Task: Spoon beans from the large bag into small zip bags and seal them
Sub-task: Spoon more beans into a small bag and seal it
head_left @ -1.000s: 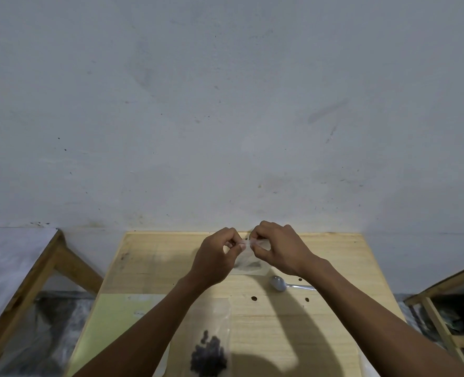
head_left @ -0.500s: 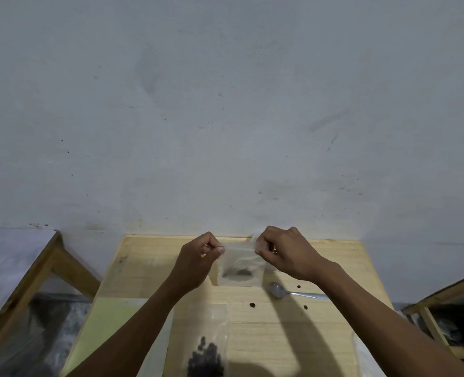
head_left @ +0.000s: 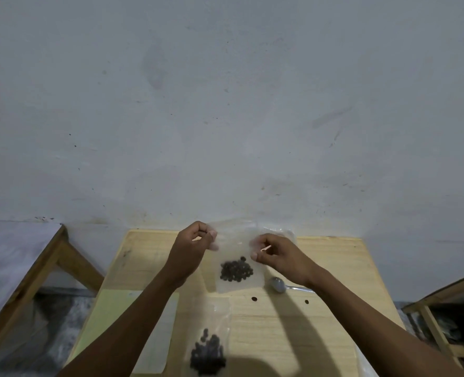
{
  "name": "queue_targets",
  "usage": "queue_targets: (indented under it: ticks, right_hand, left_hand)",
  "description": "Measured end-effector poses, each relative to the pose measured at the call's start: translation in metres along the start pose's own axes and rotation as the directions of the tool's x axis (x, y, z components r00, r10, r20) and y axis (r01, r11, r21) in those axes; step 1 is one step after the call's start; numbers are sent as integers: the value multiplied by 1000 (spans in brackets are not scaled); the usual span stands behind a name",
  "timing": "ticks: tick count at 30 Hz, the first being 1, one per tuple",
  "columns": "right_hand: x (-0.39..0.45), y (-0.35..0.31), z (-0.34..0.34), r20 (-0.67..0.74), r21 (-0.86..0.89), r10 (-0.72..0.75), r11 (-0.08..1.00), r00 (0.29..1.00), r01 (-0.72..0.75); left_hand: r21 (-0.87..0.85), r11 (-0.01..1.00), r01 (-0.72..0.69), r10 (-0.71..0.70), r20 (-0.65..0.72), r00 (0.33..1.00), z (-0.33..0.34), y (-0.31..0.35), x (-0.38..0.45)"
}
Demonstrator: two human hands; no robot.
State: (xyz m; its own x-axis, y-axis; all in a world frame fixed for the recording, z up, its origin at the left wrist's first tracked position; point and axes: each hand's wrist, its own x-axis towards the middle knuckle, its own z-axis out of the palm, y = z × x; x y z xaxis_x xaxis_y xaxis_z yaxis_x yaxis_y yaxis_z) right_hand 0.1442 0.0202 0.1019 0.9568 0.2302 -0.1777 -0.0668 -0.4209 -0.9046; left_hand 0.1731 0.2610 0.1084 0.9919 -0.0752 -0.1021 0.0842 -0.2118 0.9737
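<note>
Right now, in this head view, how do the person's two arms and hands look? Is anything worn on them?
Both forearms are bare up to the picture's bottom edge: no sleeves show. The left hand and right hand wear no gloves, and no watch, bracelet or ring is visible on them. The light is dim, so small marks on them cannot be told.

One head-worn camera looks forward and down over the wooden table point(head_left: 334, 268), facing the wall point(head_left: 225, 104).

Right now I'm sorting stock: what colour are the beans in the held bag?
Very dark, nearly black beans, seen through the clear small bag in the head view.
</note>
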Motion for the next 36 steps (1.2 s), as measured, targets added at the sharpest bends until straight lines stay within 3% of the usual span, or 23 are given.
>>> queue_targets:
  ticks: [3, 6, 10, 16, 22, 28, 36]
  right_hand:
    - [-6, 10, 22, 30, 154, 108, 982, 994, -112]
    - [-10, 22, 39, -40, 325, 227, 924, 973, -202]
    - [-21, 29, 64, -81, 416, 346, 864, 935, -284]
    - [-49, 50, 110, -92, 204, 395, 906, 914, -371]
    - [-67, 62, 151, 24, -14, 417, 909, 908, -417]
    - [-72, 77, 178, 32, -281, 394, 886, 919, -369]
    - [-75, 76, 190, 0, -350, 412, 854, 911, -386]
  left_hand:
    - [-123, 988, 92, -98, -47, 994, 1, -11, -3]
    - [-104, 977, 188, -197, -89, 976, 5, -30, -13]
    - [53, 959, 277, -280, 83, 956, 5, -65, -45]
    - [275, 909, 314, -352, 104, 930, -6, -100, -87]
    - [494, 833, 249, -378, 180, 908, -24, -129, -122]
    - [551, 803, 227, -387, 194, 901, -21, -141, -135]
    - [647, 734, 208, -442, 223, 869, -20, -143, -131]
